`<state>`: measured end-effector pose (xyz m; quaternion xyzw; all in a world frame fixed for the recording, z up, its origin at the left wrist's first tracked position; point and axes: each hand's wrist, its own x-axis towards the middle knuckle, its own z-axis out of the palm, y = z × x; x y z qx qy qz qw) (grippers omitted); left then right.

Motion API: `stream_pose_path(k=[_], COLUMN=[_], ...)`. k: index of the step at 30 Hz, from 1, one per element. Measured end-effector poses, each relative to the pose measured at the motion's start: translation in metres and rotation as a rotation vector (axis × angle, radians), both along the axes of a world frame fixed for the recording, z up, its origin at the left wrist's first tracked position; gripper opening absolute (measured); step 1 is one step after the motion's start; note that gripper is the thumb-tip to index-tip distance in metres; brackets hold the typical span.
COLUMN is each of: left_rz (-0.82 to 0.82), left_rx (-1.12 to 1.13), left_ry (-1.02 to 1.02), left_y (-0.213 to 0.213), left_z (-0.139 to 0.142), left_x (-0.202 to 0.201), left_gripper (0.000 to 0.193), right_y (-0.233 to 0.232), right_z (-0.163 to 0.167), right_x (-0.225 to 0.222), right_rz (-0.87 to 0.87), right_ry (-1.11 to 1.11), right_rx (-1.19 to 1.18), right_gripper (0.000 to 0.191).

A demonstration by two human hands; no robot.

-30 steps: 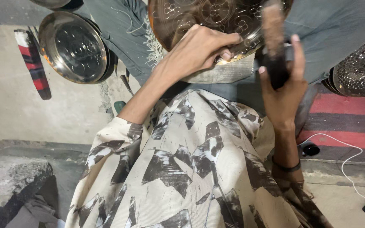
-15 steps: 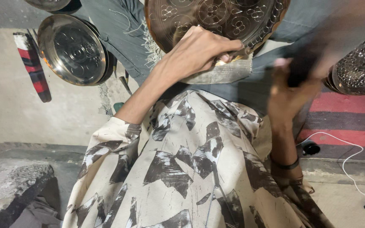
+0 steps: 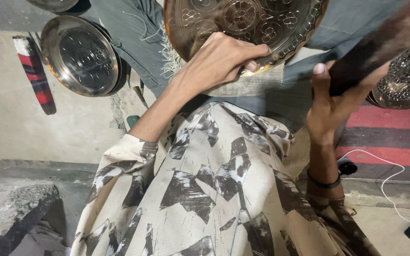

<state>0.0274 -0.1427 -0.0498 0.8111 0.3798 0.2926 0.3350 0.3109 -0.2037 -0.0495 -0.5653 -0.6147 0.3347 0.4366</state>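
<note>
— Left hand [image 3: 221, 59] first: what's it doing?
— Fingers curled shut over the lower rim of the engraved plate [image 3: 243, 23], which lies on the lap at the top of the view. The knuckles cover part of the rim.

— And the right hand [image 3: 330, 102]?
— Closed around a dark handle [image 3: 380, 45], thumb up along it. The handle is blurred and runs off toward the upper right, so I can't tell what tool it is. It sits just right of the plate, not touching it.

— Anything around them?
— A second plate [image 3: 79, 54] lies on the floor to the left, well apart, with a red striped cloth [image 3: 34, 73] beside it. A hammered metal vessel [image 3: 404, 76] stands at the right edge, behind the handle. A white cable [image 3: 380, 166] crosses the red mat [image 3: 385, 132] below.

— Anything blocking the view?
— The patterned shirt [image 3: 214, 189] fills the foreground.
</note>
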Motion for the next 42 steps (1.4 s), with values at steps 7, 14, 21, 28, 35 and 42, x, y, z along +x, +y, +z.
stream_pose_path(k=[7, 14, 21, 28, 35, 42], left_rz=[-0.010, 0.091, 0.249, 0.464, 0.722, 0.911], left_rx=[-0.017, -0.023, -0.072, -0.156, -0.212, -0.235], left_ry=[0.064, 0.045, 0.010, -0.119, -0.207, -0.240], left_y=[0.000, -0.010, -0.020, -0.031, -0.039, -0.045], left_z=[-0.007, -0.004, -0.004, 0.003, 0.004, 0.018], left_x=[0.000, -0.004, 0.000, 0.002, 0.010, 0.009], left_gripper=[0.049, 0.049, 0.037, 0.039, 0.034, 0.020], right_y=[0.032, 0.046, 0.076, 0.099, 0.139, 0.155], right_z=[0.047, 0.059, 0.073, 0.107, 0.120, 0.145], right_x=[-0.022, -0.023, -0.033, -0.056, -0.073, -0.088], right_rz=[0.318, 0.413, 0.425, 0.677, 0.748, 0.780], right_ry=[-0.885, -0.839, -0.856, -1.112, -1.118, -1.075], right_rx=[0.190, 0.154, 0.179, 0.272, 0.518, 0.289], right_gripper=[0.070, 0.072, 0.066, 0.071, 0.063, 0.058])
